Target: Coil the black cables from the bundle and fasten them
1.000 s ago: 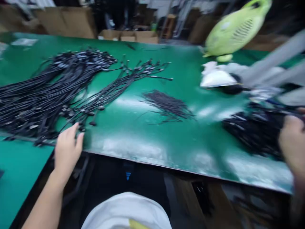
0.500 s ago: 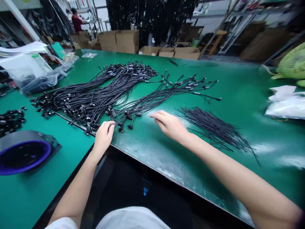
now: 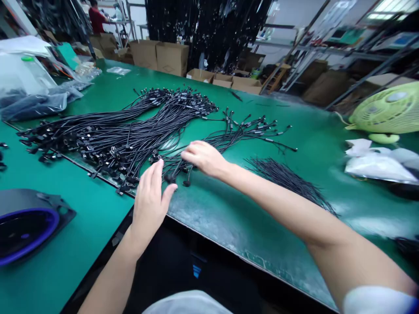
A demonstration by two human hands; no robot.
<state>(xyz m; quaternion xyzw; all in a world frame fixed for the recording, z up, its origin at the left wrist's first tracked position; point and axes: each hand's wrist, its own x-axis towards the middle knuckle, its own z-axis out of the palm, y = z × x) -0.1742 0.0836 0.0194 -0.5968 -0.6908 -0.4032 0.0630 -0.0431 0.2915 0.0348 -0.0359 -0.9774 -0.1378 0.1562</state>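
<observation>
My left hand [image 3: 152, 196] is near the table's front edge, thumb apart from the fingers, with nothing visible in it. Just right of its fingertips lie the connector ends of a smaller bunch of black cables [image 3: 229, 138]. My right hand [image 3: 204, 158] is over the near part of that bunch, its fingers bent together and pointing left; what they hold, if anything, is hidden. Left of both hands spreads a large pile of black cables [image 3: 144, 126]. Thin black ties [image 3: 288, 181] lie in a heap beyond my right forearm.
On the green table [image 3: 222, 218], a purple-rimmed black round object [image 3: 29, 231] is at left, plastic bags [image 3: 36, 104] at back left. A green fan [image 3: 386, 109] and white bag [image 3: 379, 163] stand right. Cardboard boxes [image 3: 172, 59] and a person in red [image 3: 96, 19] are behind.
My right hand has moved left, over the smaller bunch's near end. My left hand has opened its thumb and moved slightly right. The view has turned to the right.
</observation>
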